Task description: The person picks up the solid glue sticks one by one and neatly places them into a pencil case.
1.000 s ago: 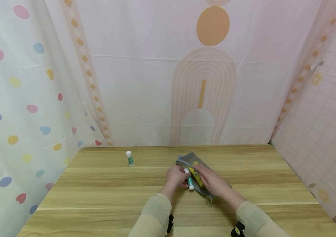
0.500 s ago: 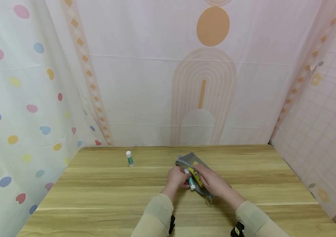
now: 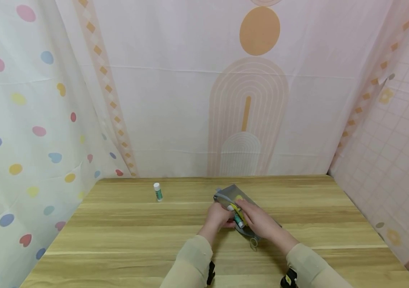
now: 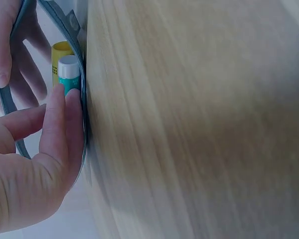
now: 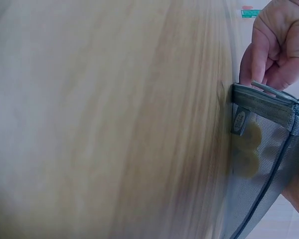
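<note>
A grey mesh zip pouch point(image 3: 232, 192) lies slantwise on the table. My left hand point(image 3: 218, 217) reaches into its mouth and pinches a teal glue stick point(image 3: 238, 221) with white ends. In the left wrist view the left fingertips overlap the near part of that glue stick point(image 4: 69, 67), which stands inside the pouch's zip rim. Beside it sits a yellow glue stick point(image 4: 61, 48), partly hidden behind it. My right hand point(image 3: 260, 220) lies over the pouch and holds up its upper edge. Through the mesh, round yellow ends point(image 5: 248, 163) show in the right wrist view.
A second teal-and-white glue stick point(image 3: 158, 192) stands upright at the back left of the wooden table point(image 3: 125, 240). A ring point(image 3: 253, 242) hangs at the pouch's near corner. Patterned curtains point(image 3: 172, 120) close off the back and sides.
My left hand has moved slightly right, carrying the teal glue stick in over the pouch opening and against the yellow one. The right hand and the pouch have stayed almost in place.
</note>
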The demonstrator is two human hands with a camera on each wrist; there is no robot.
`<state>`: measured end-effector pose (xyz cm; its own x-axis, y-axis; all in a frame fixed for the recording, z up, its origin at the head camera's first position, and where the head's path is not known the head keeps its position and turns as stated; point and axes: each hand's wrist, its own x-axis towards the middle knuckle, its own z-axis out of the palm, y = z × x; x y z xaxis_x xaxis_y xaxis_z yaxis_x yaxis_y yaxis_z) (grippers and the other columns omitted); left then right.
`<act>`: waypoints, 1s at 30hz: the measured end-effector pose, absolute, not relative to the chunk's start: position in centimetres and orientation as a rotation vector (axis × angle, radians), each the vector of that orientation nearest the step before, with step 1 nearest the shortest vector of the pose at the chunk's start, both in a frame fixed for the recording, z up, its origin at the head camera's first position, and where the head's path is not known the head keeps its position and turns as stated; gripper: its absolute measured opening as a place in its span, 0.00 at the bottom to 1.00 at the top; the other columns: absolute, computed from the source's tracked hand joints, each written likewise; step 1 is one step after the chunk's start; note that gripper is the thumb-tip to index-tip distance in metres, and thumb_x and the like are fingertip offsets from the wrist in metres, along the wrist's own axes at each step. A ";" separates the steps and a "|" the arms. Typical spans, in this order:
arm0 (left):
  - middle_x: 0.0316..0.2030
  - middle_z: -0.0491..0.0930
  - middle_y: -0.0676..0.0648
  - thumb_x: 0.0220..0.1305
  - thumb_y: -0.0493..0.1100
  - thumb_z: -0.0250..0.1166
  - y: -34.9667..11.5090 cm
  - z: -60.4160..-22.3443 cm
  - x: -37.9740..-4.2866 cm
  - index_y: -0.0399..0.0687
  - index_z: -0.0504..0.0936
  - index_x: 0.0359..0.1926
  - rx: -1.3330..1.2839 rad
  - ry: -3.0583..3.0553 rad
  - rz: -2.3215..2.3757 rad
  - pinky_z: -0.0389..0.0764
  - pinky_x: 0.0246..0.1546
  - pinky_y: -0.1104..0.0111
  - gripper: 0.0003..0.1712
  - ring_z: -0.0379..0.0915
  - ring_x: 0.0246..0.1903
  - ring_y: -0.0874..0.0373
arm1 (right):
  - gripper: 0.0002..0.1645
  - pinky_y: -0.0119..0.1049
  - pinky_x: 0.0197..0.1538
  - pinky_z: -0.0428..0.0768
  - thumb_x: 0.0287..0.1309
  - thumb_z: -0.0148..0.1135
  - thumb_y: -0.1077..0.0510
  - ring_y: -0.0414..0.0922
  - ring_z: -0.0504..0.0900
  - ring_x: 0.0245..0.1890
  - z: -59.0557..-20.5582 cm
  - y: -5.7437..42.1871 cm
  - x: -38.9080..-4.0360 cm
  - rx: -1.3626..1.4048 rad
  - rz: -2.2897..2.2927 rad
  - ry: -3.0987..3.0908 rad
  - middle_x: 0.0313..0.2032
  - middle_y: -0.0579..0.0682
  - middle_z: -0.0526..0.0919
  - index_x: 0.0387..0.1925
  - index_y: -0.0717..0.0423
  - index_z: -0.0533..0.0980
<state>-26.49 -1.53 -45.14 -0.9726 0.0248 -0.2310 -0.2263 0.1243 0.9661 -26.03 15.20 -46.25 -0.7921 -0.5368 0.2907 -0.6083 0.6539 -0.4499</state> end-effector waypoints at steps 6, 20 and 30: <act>0.27 0.81 0.34 0.56 0.23 0.62 -1.2 -45.2 -26.4 0.26 0.76 0.34 -0.226 2.135 1.981 0.85 0.24 0.69 0.04 0.81 0.18 0.56 | 0.24 0.56 0.65 0.68 0.73 0.48 0.65 0.64 0.68 0.65 -46.3 15.2 -26.1 0.958 0.815 -2.734 0.64 0.67 0.70 0.68 0.67 0.66; 0.24 0.81 0.37 0.61 0.28 0.63 -1.8 -44.4 -25.8 0.27 0.78 0.38 -0.137 2.297 1.837 0.86 0.25 0.64 0.06 0.80 0.18 0.56 | 0.25 0.57 0.64 0.68 0.73 0.49 0.66 0.63 0.68 0.65 -46.5 15.3 -26.2 0.945 0.827 -2.733 0.65 0.66 0.70 0.68 0.66 0.66; 0.28 0.80 0.41 0.61 0.31 0.65 -3.0 -43.6 -25.7 0.30 0.78 0.42 -0.122 2.349 1.785 0.85 0.23 0.66 0.09 0.80 0.24 0.55 | 0.25 0.58 0.64 0.68 0.73 0.49 0.65 0.63 0.67 0.66 -46.3 15.2 -26.0 0.922 0.813 -2.759 0.65 0.64 0.70 0.68 0.65 0.66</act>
<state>-25.71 -3.00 -43.62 -0.9788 0.0485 -0.1990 -0.1787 0.2720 0.9456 -26.00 15.22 -46.25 -0.8069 -0.5232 0.2741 -0.5882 0.6698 -0.4531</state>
